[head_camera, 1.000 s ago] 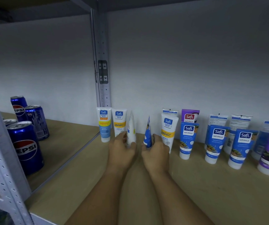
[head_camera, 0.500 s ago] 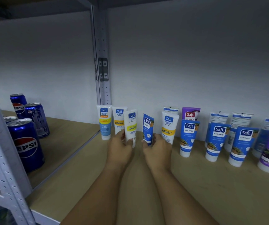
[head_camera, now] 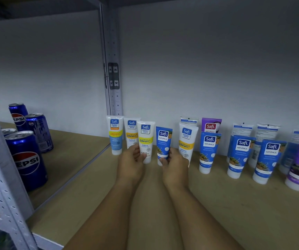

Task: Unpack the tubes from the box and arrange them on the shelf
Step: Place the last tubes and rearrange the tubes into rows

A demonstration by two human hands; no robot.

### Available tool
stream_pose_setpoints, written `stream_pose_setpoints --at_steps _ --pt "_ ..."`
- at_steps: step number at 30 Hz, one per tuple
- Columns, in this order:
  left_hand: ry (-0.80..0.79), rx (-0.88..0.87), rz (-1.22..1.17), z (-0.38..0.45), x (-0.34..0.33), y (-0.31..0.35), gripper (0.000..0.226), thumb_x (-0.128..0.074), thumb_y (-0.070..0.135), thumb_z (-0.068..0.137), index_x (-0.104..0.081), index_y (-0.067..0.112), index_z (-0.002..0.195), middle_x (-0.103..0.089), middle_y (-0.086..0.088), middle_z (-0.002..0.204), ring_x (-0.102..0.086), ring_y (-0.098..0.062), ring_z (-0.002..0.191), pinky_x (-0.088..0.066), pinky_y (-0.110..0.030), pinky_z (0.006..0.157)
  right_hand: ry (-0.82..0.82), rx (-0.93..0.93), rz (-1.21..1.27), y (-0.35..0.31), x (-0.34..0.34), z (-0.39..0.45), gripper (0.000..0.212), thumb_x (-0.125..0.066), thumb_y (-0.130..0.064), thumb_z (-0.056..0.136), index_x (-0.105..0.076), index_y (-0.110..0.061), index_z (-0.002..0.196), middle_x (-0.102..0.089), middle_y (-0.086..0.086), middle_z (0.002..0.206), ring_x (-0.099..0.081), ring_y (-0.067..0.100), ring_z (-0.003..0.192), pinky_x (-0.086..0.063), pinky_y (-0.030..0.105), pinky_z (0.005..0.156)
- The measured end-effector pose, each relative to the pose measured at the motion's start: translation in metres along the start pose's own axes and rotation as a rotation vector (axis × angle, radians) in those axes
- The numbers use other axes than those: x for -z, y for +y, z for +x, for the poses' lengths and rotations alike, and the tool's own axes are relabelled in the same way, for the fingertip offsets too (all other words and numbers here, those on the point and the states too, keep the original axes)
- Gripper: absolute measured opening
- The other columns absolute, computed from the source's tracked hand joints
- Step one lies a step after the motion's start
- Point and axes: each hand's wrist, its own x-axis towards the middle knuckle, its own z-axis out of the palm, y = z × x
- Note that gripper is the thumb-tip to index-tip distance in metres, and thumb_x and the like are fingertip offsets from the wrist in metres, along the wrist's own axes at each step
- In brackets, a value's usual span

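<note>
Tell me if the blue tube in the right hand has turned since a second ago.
Yes. The blue tube in the right hand showed its edge; its label now faces forward like the standing tubes.

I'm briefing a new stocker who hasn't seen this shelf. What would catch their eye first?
Two hands at the shelf's middle: the left hand grips a white Safi Vitamin C tube, the right hand a blue Safi Naturals tube, both upright and facing forward. A row of Safi tubes runs to the right along the wall, and blue Pepsi cans stand on the left.
</note>
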Motion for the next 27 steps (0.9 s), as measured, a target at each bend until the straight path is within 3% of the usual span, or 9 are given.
stream_pose_setpoints --at_steps 4,12,18,21,27 --pt "0.006 0.001 0.013 0.001 0.000 0.000 0.041 -0.065 0.004 0.091 -0.061 0.014 0.131 -0.069 0.004 0.118 -0.062 -0.003 0.103 -0.043 -0.002 0.074 -0.006 -0.001 0.026 0.000 -0.003 0.001 0.041 -0.066 -0.010 0.087 -0.056 -0.013 0.127 -0.068 0.005 0.117 -0.064 0.021 0.107 -0.053 0.034 0.088" --pt "0.031 0.032 0.042 0.000 -0.001 0.002 0.039 -0.072 0.005 0.087 -0.063 0.014 0.124 -0.066 0.009 0.104 -0.061 0.000 0.092 -0.043 -0.001 0.068 0.000 -0.034 -0.019 0.001 -0.003 0.001 0.040 -0.072 -0.019 0.087 -0.057 -0.013 0.123 -0.066 0.005 0.121 -0.063 0.021 0.111 -0.048 0.028 0.087" --pt "0.027 0.037 0.045 0.000 -0.002 0.002 0.040 -0.070 0.003 0.088 -0.062 0.012 0.126 -0.068 0.005 0.109 -0.065 -0.009 0.102 -0.043 -0.006 0.076 0.002 -0.033 -0.048 0.002 -0.006 0.001 0.042 -0.073 -0.022 0.086 -0.057 -0.013 0.123 -0.065 0.005 0.124 -0.062 0.021 0.114 -0.051 0.032 0.091" --pt "0.051 0.046 0.043 -0.006 -0.003 0.006 0.041 -0.068 0.001 0.088 -0.062 0.011 0.127 -0.065 0.010 0.104 -0.064 -0.009 0.103 -0.041 -0.007 0.076 0.004 -0.014 -0.040 0.001 -0.002 -0.001 0.039 -0.072 -0.020 0.086 -0.058 -0.015 0.122 -0.067 0.002 0.120 -0.063 0.018 0.111 -0.051 0.028 0.088" --pt "0.190 -0.050 0.060 -0.036 0.001 0.027 0.029 -0.068 0.006 0.089 -0.064 0.017 0.115 -0.066 0.009 0.098 -0.066 -0.012 0.094 -0.049 -0.024 0.081 -0.083 0.009 0.003 -0.003 0.033 -0.022 0.032 -0.070 -0.013 0.084 -0.066 -0.020 0.114 -0.071 -0.003 0.108 -0.067 0.013 0.101 -0.057 0.035 0.087"
